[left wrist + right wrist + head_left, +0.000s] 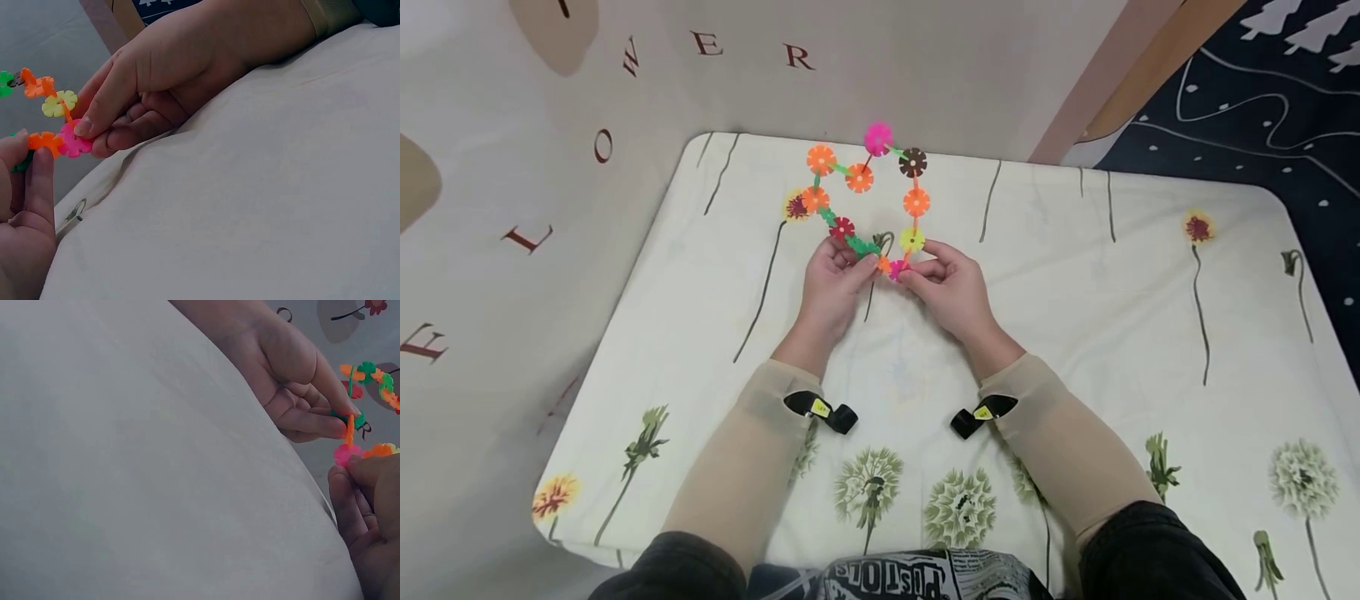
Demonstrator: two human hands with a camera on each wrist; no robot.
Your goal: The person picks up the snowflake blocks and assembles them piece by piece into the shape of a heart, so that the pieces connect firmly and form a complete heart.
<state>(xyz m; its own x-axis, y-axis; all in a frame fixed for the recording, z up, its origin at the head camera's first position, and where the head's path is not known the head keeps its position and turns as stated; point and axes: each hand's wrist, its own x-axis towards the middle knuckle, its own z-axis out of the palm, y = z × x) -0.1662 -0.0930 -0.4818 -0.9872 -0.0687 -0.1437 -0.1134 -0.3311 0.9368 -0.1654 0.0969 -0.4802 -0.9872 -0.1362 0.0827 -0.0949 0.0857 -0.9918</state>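
Notched flower-shaped plastic discs are linked into a colourful heart-like loop, held up above the tablecloth. At its near end my left hand [831, 287] pinches an orange disc [45, 142] between thumb and finger. My right hand [955, 287] pinches the pink disc [75, 139] beside it. These two discs meet edge to edge; whether they are fully slotted together I cannot tell. Up the right side run a yellow disc [912, 240], an orange disc [916, 202] and a brown disc [913, 162]. A magenta disc [877, 139] tops the loop; green and red discs [842, 228] form the left side.
The table wears a white cloth [910, 358] printed with flowers and dandelions. Behind it stands a pale wall or curtain [925, 75] with printed letters. Dark fabric with white tree shapes [1240, 125] lies at the far right. Black wrist cameras [842, 418] sit on both sleeves.
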